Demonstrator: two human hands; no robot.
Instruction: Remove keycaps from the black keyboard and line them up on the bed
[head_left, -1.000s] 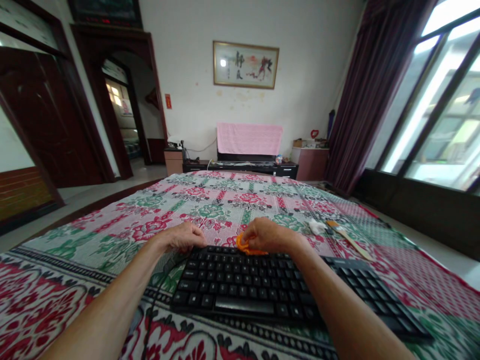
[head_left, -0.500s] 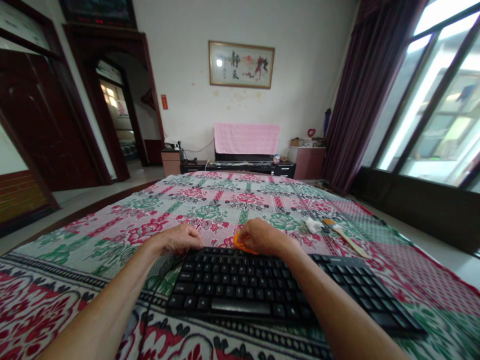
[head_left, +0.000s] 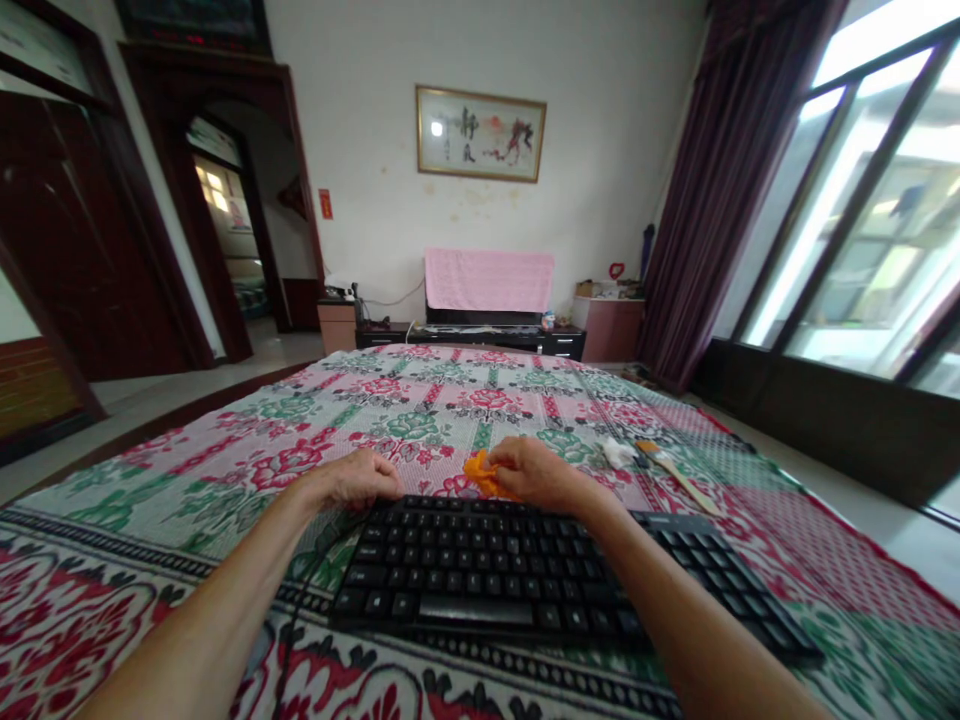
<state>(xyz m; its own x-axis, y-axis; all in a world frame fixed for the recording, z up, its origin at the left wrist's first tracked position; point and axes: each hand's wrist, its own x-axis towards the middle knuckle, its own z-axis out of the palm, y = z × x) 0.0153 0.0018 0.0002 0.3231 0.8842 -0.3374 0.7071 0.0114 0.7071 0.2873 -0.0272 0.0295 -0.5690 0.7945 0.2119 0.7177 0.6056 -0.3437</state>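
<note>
A black keyboard (head_left: 480, 580) lies on the flowered cloth in front of me. My left hand (head_left: 360, 477) is closed at its far left corner, with thumb and fingers pinching the edge. In my right hand (head_left: 536, 470) is a crumpled orange cloth (head_left: 481, 470), which pokes out to the left of the fingers. That hand is over the keyboard's far edge, near the top row of keys. My right forearm hides part of the keys between the letter block and the number pad. A dark cable (head_left: 294, 620) runs along the keyboard's left side.
The flowered cover (head_left: 405, 385) spreads across the whole broad surface. To the right of my right hand lie a brush with a pale wooden handle (head_left: 686, 482) and a crumpled white wad (head_left: 617, 453). Beyond stands a low black cabinet (head_left: 562, 344) with a pink cloth (head_left: 489, 280) above it.
My right hand has moved slightly right along the keyboard's far edge, and more of the orange cloth shows. My left hand stays at the corner. The view has shifted a little.
</note>
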